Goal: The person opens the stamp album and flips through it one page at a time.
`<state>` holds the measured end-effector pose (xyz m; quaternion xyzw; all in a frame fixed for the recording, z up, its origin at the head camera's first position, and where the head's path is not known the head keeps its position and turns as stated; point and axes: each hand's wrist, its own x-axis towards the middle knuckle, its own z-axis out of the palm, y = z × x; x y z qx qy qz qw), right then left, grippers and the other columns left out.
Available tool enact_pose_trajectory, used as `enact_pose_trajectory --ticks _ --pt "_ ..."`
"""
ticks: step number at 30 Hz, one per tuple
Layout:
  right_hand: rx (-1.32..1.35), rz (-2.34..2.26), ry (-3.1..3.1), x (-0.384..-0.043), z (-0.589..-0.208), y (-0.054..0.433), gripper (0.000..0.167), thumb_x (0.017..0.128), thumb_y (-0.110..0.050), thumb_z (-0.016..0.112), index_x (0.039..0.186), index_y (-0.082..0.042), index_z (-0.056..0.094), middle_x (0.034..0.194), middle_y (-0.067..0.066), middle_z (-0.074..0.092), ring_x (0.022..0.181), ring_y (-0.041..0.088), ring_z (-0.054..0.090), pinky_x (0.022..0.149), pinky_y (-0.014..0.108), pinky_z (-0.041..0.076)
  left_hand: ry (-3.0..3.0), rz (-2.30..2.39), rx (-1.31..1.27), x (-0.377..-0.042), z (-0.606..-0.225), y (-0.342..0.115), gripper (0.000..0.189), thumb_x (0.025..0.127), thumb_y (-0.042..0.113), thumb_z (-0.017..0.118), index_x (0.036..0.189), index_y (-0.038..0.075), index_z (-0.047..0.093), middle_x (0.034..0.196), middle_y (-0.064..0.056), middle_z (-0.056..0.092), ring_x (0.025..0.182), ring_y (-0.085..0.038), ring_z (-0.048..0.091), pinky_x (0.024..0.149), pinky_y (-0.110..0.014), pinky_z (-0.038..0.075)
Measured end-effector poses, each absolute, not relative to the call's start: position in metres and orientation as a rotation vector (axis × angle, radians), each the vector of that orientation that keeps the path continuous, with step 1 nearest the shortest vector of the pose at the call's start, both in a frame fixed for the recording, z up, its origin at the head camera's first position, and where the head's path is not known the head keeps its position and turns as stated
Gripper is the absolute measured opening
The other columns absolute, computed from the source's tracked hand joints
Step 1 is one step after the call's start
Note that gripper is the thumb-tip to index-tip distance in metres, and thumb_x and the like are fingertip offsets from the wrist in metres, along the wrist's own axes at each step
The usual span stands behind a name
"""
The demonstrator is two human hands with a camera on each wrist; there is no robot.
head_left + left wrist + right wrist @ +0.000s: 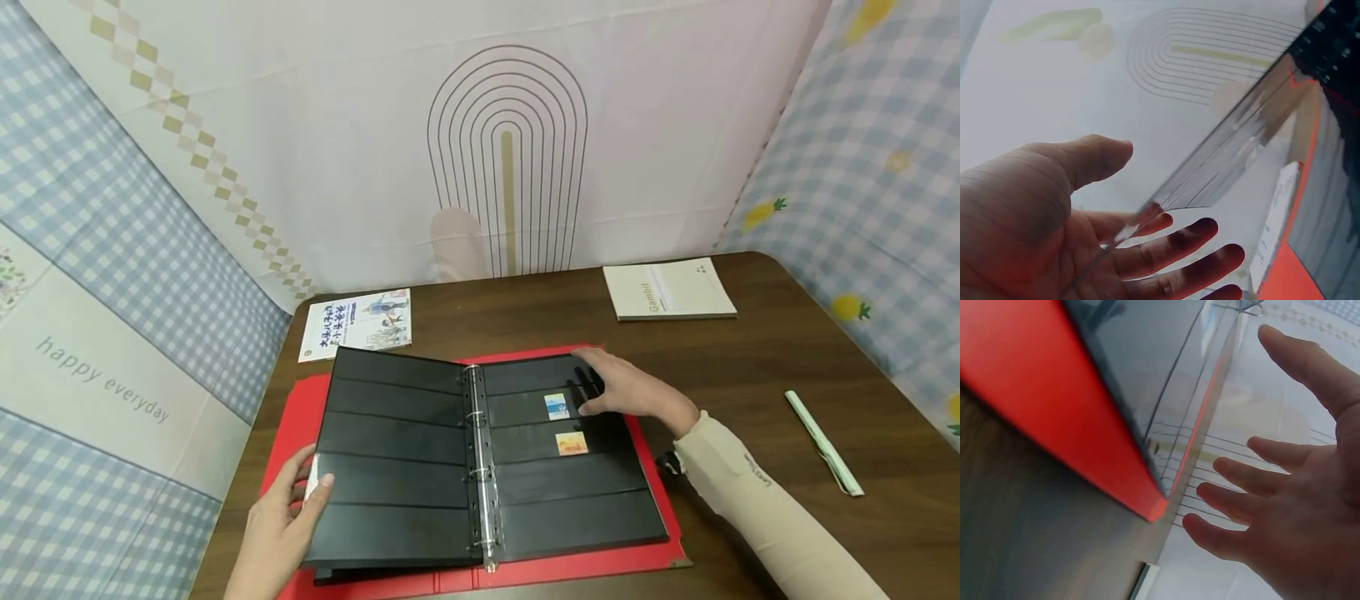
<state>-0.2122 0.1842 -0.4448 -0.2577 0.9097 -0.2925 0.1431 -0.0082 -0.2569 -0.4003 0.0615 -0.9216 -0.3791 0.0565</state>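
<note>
A red ring-binder stamp album (672, 533) lies open on the table, with black pocket pages on both sides. My left hand (283, 508) is at the outer edge of the left black page (397, 450), which stands slightly raised. In the left wrist view that page's edge runs between the thumb and the loosely extended fingers (1166, 256). My right hand (624, 385) is over the upper outer part of the right page (570, 517), fingers spread and holding nothing. Beside its thumb a blue stamp (557, 407) sits in a pocket, with an orange stamp (572, 443) one row lower.
Metal rings (480, 475) run down the album's middle. At the back left lies a picture booklet (360, 321), at the back right a cream book (671, 290). A pale green pen-like stick (823, 446) lies on the right of the brown table (757, 358). Patterned cloth hangs around the table.
</note>
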Motion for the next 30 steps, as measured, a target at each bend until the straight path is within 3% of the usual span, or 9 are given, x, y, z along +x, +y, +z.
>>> enact_pose_trajectory --ticks 5,11,17,20,25,30 --pt "-0.672 -0.8 2.586 -0.215 -0.451 0.189 0.103 0.08 -0.024 0.088 0.154 0.009 0.026 0.158 0.031 0.027 0.146 0.049 0.024 0.112 0.064 0.028 -2.791 -1.119 0.271 -0.008 -0.413 -0.26 0.055 0.103 0.028 0.059 0.147 -0.001 0.045 0.129 -0.03 0.061 0.107 -0.039 0.065 0.081 -0.046 0.056" --pt "-0.627 -0.741 2.557 -0.214 -0.453 0.192 0.111 0.078 -0.028 0.09 0.154 0.013 0.021 0.159 0.037 0.016 0.147 0.053 0.015 0.113 0.064 0.025 -2.856 -1.196 0.435 -0.014 -0.427 -0.264 0.062 0.101 0.032 0.063 0.148 -0.002 0.041 0.113 -0.022 0.066 0.078 -0.018 0.067 0.061 -0.031 0.053" --pt "-0.595 -0.649 2.553 -0.215 -0.455 0.19 0.114 0.077 -0.027 0.09 0.155 0.013 0.018 0.161 0.036 0.006 0.148 0.054 0.008 0.114 0.066 0.02 -2.864 -1.044 0.459 -0.016 -0.445 -0.268 0.055 0.096 0.026 0.068 0.141 -0.003 0.052 0.094 -0.009 0.068 0.075 -0.015 0.061 0.067 -0.034 0.048" --pt "-0.568 -0.609 2.553 -0.215 -0.455 0.19 0.114 0.077 -0.028 0.09 0.156 0.012 0.017 0.162 0.035 0.004 0.148 0.054 0.004 0.114 0.068 0.018 -2.843 -1.039 0.462 -0.015 -0.451 -0.268 0.051 0.094 0.022 0.07 0.136 -0.004 0.056 0.088 -0.006 0.066 0.07 -0.013 0.058 0.063 -0.032 0.046" --pt "-0.541 -0.552 2.553 -0.215 -0.453 0.189 0.111 0.079 -0.029 0.089 0.156 0.011 0.019 0.163 0.033 0.006 0.148 0.054 0.002 0.113 0.07 0.015 -2.87 -1.042 0.487 -0.017 -0.457 -0.268 0.049 0.095 0.021 0.07 0.134 -0.005 0.057 0.089 -0.007 0.065 0.067 -0.012 0.059 0.062 -0.031 0.047" --pt "-0.545 -0.466 2.567 -0.214 -0.45 0.184 0.105 0.079 -0.031 0.088 0.155 0.009 0.027 0.162 0.033 0.012 0.149 0.053 0.004 0.113 0.069 0.016 -2.918 -0.951 0.447 -0.019 -0.459 -0.267 0.05 0.095 0.022 0.069 0.132 -0.01 0.057 0.097 -0.015 0.066 0.081 -0.025 0.063 0.072 -0.043 0.05"
